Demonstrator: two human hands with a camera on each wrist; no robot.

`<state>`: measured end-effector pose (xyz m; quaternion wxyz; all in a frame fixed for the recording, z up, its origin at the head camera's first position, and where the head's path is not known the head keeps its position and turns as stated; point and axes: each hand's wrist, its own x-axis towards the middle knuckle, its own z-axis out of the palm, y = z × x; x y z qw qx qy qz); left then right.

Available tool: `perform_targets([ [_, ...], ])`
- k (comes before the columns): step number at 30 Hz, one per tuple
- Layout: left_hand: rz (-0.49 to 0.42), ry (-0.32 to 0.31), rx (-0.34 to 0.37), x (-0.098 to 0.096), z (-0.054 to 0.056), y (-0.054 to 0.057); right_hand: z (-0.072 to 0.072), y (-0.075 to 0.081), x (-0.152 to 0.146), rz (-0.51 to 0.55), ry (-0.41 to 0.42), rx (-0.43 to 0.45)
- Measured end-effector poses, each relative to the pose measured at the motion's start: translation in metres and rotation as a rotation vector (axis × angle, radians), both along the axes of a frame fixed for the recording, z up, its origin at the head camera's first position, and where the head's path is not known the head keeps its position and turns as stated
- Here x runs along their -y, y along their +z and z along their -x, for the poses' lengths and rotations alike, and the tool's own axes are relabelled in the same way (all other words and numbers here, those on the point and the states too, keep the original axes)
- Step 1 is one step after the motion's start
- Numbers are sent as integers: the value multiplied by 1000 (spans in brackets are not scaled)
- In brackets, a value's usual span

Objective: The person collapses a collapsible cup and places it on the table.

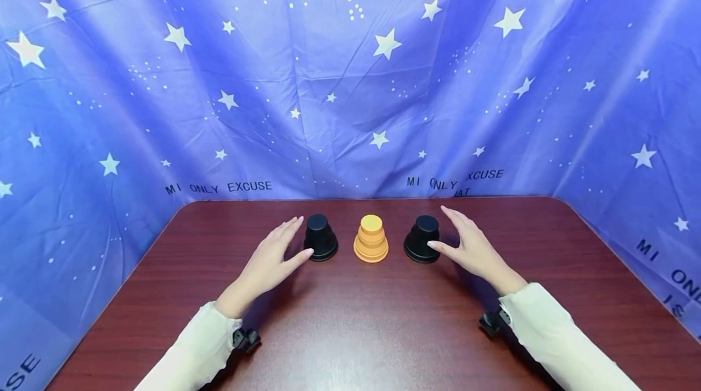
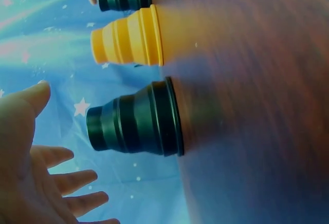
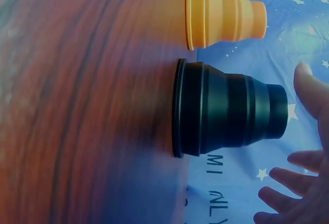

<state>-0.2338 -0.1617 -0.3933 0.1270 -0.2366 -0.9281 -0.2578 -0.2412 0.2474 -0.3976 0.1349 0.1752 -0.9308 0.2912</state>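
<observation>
Three stepped cups stand upside down in a row, wide rims on the table: a left black cup (image 1: 319,238), a yellow cup (image 1: 371,239) and a right black cup (image 1: 423,239). My left hand (image 1: 271,260) is beside the left black cup, thumb apart from the spread fingers. The left wrist view shows a gap between that hand (image 2: 36,167) and the black cup (image 2: 136,121). On the other side, my right hand (image 1: 471,249) is spread beside the right black cup. In the right wrist view its fingers (image 3: 290,180) are straight and hold nothing.
The cups stand on a dark red wooden table (image 1: 350,324), toward its far edge. A blue cloth (image 1: 328,75) with white stars and printed words hangs behind and along both sides. Each wrist wears a small black device, the left one (image 1: 246,339) below the sleeve cuff.
</observation>
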Motion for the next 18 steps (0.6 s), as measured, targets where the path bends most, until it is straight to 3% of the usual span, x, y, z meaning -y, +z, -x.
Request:
perform_targets([
  [8,-113,-37,-66,-9,-2,1,8,1,5,57,-46,-1],
  [18,-178,-86,22,-22,-11,-1,14,-7,15,165,-37,24],
])
